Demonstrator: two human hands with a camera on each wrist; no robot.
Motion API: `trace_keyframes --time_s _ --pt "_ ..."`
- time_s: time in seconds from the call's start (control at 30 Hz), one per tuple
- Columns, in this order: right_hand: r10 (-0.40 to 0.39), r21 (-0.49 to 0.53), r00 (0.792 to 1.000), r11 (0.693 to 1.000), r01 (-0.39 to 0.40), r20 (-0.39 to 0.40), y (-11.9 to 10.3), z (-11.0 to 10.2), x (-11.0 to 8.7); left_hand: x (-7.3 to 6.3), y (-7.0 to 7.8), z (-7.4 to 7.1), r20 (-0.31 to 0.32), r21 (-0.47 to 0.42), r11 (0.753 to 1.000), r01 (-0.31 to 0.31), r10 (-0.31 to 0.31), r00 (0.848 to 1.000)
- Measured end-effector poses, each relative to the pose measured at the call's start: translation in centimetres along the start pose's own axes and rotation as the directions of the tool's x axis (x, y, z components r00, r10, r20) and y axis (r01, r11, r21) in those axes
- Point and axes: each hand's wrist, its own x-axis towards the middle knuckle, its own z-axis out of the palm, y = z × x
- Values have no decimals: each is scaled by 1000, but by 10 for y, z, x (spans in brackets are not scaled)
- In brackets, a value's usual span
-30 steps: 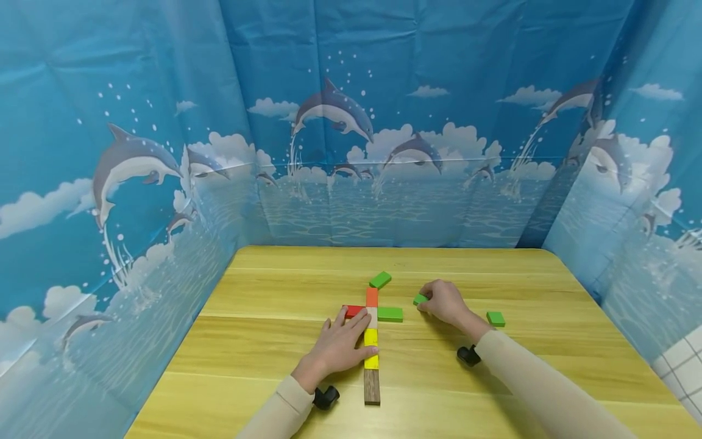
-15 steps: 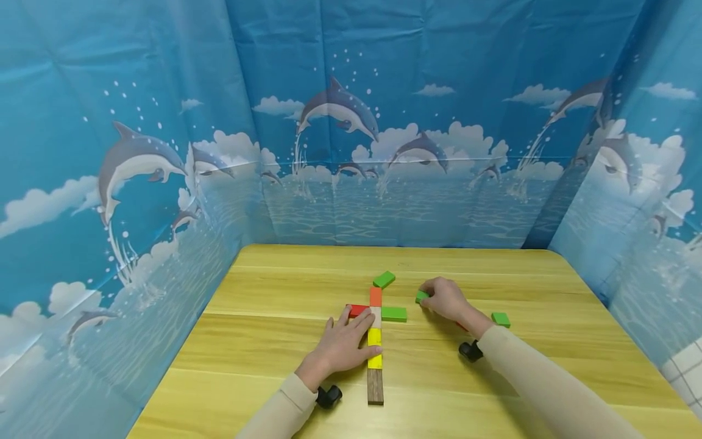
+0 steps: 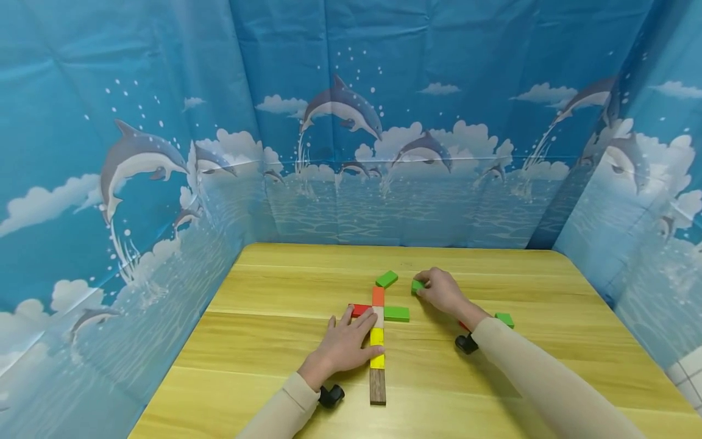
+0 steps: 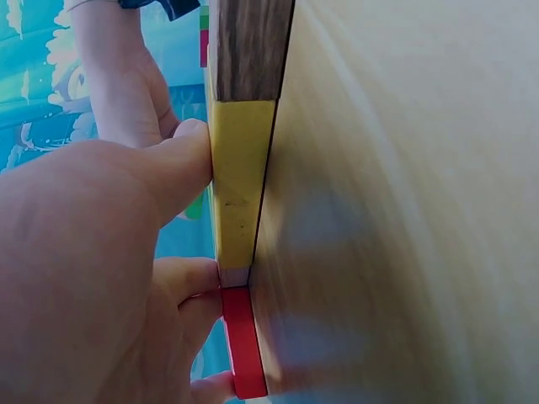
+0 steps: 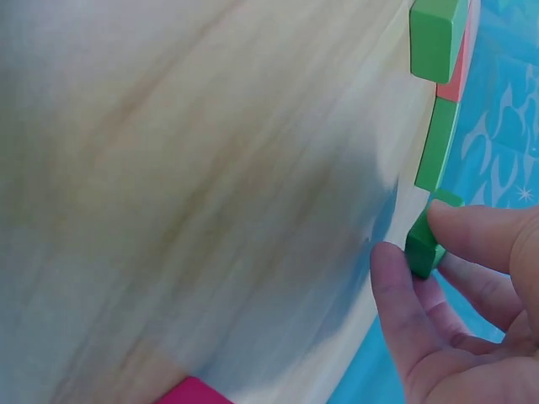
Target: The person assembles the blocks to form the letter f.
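Note:
Small wooden blocks lie in a cross. A brown block (image 3: pixel 378 388) is nearest, then yellow blocks (image 3: pixel 377 336), a pale block (image 3: pixel 379 317) and an orange block (image 3: pixel 378 296). A red block (image 3: pixel 359 310) forms the left arm and a green block (image 3: pixel 397 314) the right. My left hand (image 3: pixel 345 346) rests across the red, pale and yellow blocks with its fingers extended, thumb against the yellow side (image 4: pixel 240 181). Right of the cross, my right hand (image 3: pixel 442 291) pinches another green block (image 3: pixel 417 286) between thumb and fingers, low over the table.
A tilted green block (image 3: pixel 387 279) lies just beyond the orange one. Behind the right forearm are one more green block (image 3: pixel 504 319) and a partly hidden red block (image 3: pixel 464 326). A dolphin-print curtain (image 3: pixel 340 201) borders the wooden table (image 3: pixel 263 292).
My right hand has moved slightly away from me with the green block. The red block near that wrist has come into view. The left hand stays on the cross.

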Motion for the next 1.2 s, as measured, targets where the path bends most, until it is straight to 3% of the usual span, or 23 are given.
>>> trace_keyframes --time_s 0.67,1.2 --pt "11 -15 999 1000 -12 -49 7 6 19 -4 0 6 21 -9 1000 2 -2 1000" --pt "16 -8 996 1000 -17 -87 7 11 44 1 0 0 7 7 1000 -1 0 1000"
